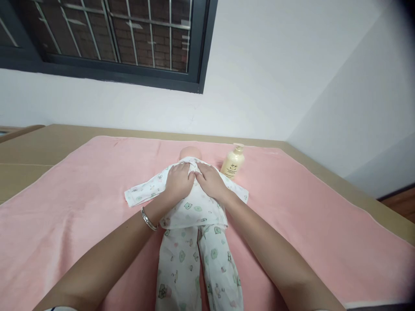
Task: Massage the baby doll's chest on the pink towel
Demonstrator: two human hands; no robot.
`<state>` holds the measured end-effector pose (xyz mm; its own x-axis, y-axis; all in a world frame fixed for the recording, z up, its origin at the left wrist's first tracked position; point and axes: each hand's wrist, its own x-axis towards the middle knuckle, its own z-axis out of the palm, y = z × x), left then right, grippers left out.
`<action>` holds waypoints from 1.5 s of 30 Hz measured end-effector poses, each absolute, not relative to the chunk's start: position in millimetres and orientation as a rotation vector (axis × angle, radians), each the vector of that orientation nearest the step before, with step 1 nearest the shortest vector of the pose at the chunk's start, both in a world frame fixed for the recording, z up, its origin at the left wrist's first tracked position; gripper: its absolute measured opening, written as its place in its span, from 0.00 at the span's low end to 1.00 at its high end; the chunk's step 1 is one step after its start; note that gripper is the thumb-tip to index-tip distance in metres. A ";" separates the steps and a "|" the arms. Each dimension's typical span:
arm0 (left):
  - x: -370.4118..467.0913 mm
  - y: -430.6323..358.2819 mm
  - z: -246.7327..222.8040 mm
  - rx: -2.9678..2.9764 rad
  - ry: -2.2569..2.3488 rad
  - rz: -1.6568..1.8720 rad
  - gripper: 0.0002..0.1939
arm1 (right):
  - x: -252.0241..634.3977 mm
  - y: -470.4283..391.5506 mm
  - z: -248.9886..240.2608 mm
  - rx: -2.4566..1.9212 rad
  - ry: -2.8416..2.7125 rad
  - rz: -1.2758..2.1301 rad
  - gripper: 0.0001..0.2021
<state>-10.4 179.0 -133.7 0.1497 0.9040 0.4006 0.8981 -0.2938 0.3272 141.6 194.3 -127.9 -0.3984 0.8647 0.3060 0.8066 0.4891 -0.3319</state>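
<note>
A baby doll (190, 152) lies on its back, the top of its bald head towards the wall. It wears a white long-sleeved top (197, 211) and matching trousers (181, 263) printed with small green animals. My left hand (180, 181) rests on the left side of the doll's chest, with a silver bangle (148, 219) at the wrist. On the other side of the chest lies my right hand (211, 181), palm down. The thumbs come close together at the middle, and the fingertips reach the collar. Both hands partly cover the upper chest.
A pale yellow pump bottle (232, 162) is right of the doll's head. Beneath everything spreads a pink blanket (292, 224) over a tan surface (81, 134). Behind it rises a white wall (253, 86) with a dark-framed, barred window (199, 65).
</note>
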 end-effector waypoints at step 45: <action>-17.7 180.0 -122.3 2.486 1.775 0.620 0.19 | 122.7 152.7 -99.1 -1.520 -2.342 0.169 0.19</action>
